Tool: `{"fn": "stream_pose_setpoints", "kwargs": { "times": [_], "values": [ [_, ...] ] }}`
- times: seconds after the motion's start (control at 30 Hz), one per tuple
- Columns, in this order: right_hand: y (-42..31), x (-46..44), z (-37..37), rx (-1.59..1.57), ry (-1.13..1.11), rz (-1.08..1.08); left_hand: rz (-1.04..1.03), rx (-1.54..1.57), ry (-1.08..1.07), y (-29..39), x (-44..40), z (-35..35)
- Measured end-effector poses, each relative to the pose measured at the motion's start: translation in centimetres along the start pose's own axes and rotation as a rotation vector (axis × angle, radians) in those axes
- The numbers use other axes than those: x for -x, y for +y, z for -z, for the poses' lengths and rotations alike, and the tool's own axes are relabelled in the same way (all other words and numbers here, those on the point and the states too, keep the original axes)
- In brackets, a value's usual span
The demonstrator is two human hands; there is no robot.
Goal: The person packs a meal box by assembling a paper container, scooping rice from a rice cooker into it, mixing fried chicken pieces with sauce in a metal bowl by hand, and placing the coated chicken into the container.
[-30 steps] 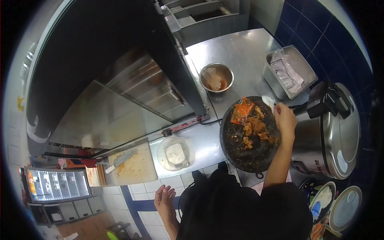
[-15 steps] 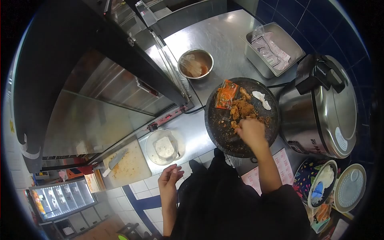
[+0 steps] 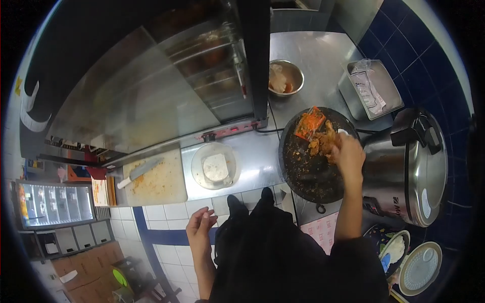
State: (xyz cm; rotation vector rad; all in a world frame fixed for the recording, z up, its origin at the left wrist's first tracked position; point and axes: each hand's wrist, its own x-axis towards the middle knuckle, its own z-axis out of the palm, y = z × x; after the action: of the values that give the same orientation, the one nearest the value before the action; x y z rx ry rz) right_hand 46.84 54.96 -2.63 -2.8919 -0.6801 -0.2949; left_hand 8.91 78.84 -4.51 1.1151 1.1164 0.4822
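My right hand [image 3: 349, 157] is over the right side of a round dark stone mortar [image 3: 298, 174], its fingers closed on brown fried chicken [image 3: 322, 144]. The fingertips are partly hidden. An orange-red smeared plastic packet [image 3: 309, 122] lies on the mortar behind the chicken, and crumbs are scattered over the stone. A crumpled white scrap [image 3: 343, 132] shows just behind my fingers. My left hand [image 3: 200, 225] hangs in front of the counter, fingers curled in to the thumb, with nothing seen in it.
A glass-fronted cabinet [image 3: 166, 81] stands left. On the counter are a cutting board [image 3: 172, 184] with a knife [image 3: 139, 173], a clear round container [image 3: 199, 179], a metal bowl [image 3: 301, 80] and a steel pan [image 3: 391, 101]. A large rice cooker [image 3: 386, 171] stands right of the mortar.
My right hand has moved from the front of the food to its right side, near the white scrap, and the food has shifted. The view has turned; my left hand stays curled.
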Motion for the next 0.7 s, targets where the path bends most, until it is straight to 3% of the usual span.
{"fn": "stream_pose_setpoints", "kwargs": {
  "times": [0.1,0.2,0.33,0.5,0.7],
  "values": [
    [-1.3,-1.0,-1.5,-0.087,-0.066,0.122,0.009,-0.009,-0.015,0.3,-0.1,-0.3],
    [-4.9,1.0,-5.7,0.046,-0.374,0.323,-0.017,-0.015,-0.101,0.6,-0.2,-1.5],
    [-5.8,2.8,-11.1,-0.042,-0.24,0.209,0.015,0.009,-0.12,1.3,0.3,-2.4],
    [-6.0,3.4,-11.0,-0.108,-0.26,0.152,0.031,0.1,-0.047,1.0,-0.3,-1.9],
    [-5.0,2.9,-11.0,-0.266,-0.205,0.127,-0.033,-0.013,-0.109,0.5,-0.7,-1.1]
  ]
}}
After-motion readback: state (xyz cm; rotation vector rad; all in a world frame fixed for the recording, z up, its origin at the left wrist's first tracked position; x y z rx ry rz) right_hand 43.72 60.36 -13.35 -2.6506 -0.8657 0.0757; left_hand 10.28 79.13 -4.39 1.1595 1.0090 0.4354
